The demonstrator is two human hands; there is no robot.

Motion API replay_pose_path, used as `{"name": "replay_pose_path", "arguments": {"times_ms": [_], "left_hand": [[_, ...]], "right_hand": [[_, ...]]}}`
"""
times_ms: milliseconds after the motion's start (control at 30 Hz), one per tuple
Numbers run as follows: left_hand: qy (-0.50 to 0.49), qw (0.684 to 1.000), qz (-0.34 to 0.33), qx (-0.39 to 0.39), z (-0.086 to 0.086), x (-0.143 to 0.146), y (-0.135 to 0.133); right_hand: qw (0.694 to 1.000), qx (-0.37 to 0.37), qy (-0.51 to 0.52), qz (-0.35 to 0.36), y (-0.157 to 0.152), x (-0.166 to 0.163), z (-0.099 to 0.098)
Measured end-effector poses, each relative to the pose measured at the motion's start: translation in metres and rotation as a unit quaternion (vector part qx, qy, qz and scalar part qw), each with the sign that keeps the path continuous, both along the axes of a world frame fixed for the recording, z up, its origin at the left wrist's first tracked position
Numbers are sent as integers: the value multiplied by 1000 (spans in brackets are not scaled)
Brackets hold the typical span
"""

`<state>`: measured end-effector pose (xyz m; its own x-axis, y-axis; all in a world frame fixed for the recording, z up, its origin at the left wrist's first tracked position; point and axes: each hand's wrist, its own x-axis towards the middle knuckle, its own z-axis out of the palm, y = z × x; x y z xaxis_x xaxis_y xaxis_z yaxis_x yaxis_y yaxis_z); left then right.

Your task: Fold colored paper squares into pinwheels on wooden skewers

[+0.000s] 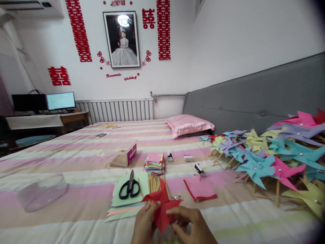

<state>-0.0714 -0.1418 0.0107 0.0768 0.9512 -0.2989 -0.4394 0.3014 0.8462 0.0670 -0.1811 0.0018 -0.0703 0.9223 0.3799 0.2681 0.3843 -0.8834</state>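
Observation:
Both my hands hold a red paper pinwheel (pixel 162 206) low in the middle of the view. My left hand (pixel 144 223) pinches its left side with closed fingers. My right hand (pixel 189 223) grips its right side, fingers curled onto the paper. Just beyond lie black scissors (pixel 129 188) on a green sheet (pixel 122 200), a bundle of wooden sticks (pixel 154 183), small metal pins (pixel 176 197) and a pile of pink paper squares (pixel 199 189).
A large heap of finished pinwheels (pixel 274 159) fills the bed's right side. A stack of coloured squares (pixel 154 163), a stapler (pixel 199 168), an open box (pixel 124 156), a clear plastic tub (pixel 42 191) and a pink pillow (pixel 189 124) lie on the striped bedspread (pixel 76 159).

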Motion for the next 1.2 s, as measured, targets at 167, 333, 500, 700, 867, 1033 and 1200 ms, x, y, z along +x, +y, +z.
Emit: {"name": "replay_pose_path", "arguments": {"times_ms": [167,333,500,700,867,1033,1200], "left_hand": [[-14,1000,-20,12,2,2,-6],[-24,999,-20,9,4,6,-7],[-23,1000,-11,14,2,11,-9],[11,1000,2,27,2,12,-12],[15,999,-8,39,-2,13,-8],[37,998,-14,58,-14,11,-4],[53,996,-10,65,-15,12,-4]], "right_hand": [[1000,2,1,-15,1,-2,-1],[1000,-9,0,-19,3,1,-5],[994,-40,100,-15,4,-2,-6],[989,-65,134,-22,4,-4,-7],[987,-57,146,-46,5,-6,-9],[984,-67,154,-63,6,-6,-10],[980,-78,153,-99,7,-7,-13]]}}
